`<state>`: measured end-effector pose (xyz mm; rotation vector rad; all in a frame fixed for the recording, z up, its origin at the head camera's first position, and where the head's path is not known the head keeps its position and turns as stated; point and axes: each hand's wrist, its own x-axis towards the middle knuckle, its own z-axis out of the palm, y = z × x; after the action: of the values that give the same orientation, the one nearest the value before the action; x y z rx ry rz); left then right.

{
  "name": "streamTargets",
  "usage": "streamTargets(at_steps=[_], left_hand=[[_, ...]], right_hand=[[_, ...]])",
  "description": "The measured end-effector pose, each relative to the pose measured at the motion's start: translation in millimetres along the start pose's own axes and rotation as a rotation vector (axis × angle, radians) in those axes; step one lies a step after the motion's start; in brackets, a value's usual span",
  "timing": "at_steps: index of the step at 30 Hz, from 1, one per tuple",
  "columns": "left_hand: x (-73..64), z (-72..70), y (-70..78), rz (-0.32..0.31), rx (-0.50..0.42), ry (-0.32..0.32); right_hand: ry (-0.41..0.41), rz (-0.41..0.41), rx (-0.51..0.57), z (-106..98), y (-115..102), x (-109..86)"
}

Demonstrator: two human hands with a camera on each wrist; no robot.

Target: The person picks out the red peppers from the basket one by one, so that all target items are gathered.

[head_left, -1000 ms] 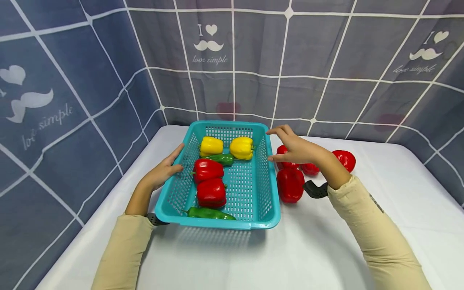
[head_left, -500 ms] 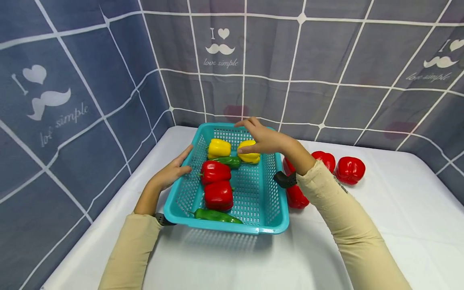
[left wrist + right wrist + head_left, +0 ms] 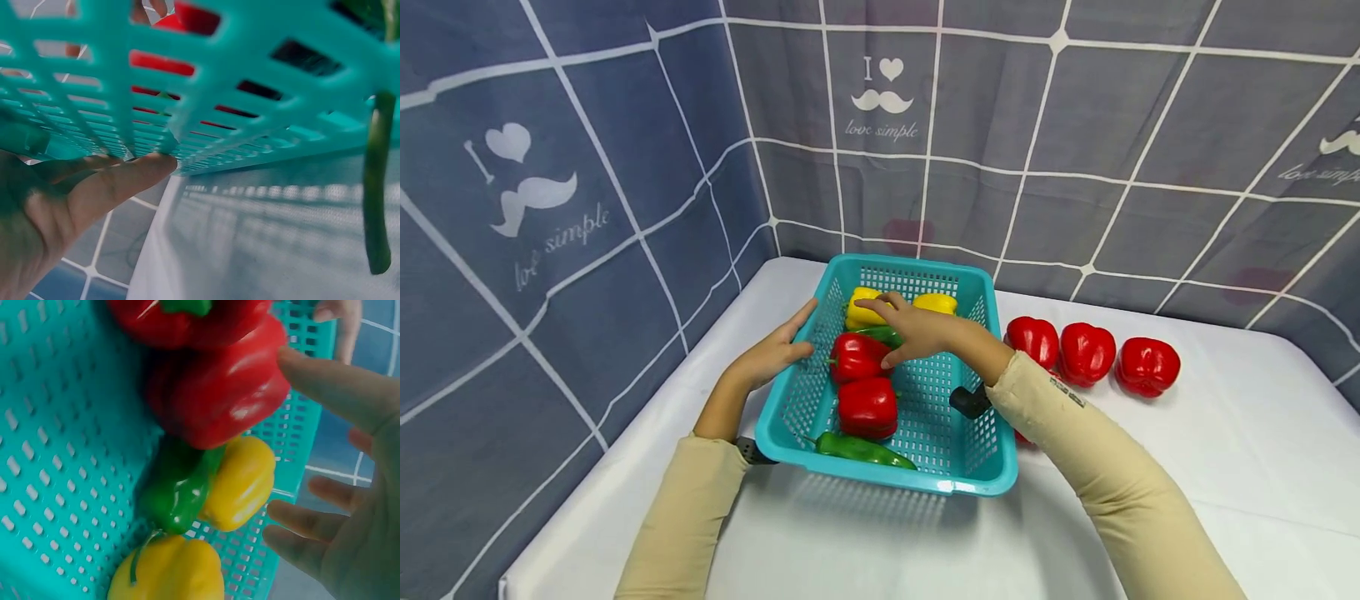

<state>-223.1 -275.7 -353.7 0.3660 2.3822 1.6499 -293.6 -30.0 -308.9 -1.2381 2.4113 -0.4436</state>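
Basket point(image 3: 928, 421) on the white-covered bench point(image 3: 1247, 442), sides running away from the person, front rim slanting slightly down to the right. Left hand point(image 3: 771, 354) at its outer left wall, fingers and thumb straight and parted. Right hand point(image 3: 917, 329) over the basket, wide, thumb well apart from the fingers, thumb tip at the right end of the upper red pepper point(image 3: 853, 358); contact cannot be told. That pepper lies on its side, long axis across the basket, stem to the left wall. Lower red pepper point(image 3: 868, 408) just in front of it, stem to the right. Long green pepper point(image 3: 865, 450) along the front wall, long axis nearly parallel to the rim, stem left, tip right. Short green pepper point(image 3: 178, 487) behind the upper red one, partly under the right hand in the head view. Left yellow pepper point(image 3: 861, 312) and right yellow pepper point(image 3: 934, 303) near the back wall. Red peppers point(image 3: 1086, 354) on the bench, right of the basket, one mostly hidden by the sleeve point(image 3: 1105, 467).
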Motion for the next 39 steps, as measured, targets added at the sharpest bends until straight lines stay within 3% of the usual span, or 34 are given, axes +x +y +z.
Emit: streamTargets(at_steps=[9, 15, 20, 30, 39], left_hand=[[-0.6, -0.3, 1.8, 0.001, -0.005, -0.005], [-0.7, 0.0, 3.0, -0.007, -0.012, -0.003], [0.5, 0.7, 3.5, -0.013, -0.021, -0.012], [2.9, 0.3, 1.0, -0.007, -0.033, -0.013], [3.6, 0.5, 0.0, 0.002, -0.031, -0.006]], right_hand=[[-0.156, -0.034, -0.087, 8.7, 3.2, 10.5], [-0.241, -0.026, 0.003, 9.9, 7.2, 12.5], [-0.222, 0.008, 0.037, 9.4, 9.1, 10.1], [-0.213, 0.095, -0.087, 9.7, 8.2, 8.5], [-0.181, 0.091, -0.071, 8.0, 11.0, 5.8]])
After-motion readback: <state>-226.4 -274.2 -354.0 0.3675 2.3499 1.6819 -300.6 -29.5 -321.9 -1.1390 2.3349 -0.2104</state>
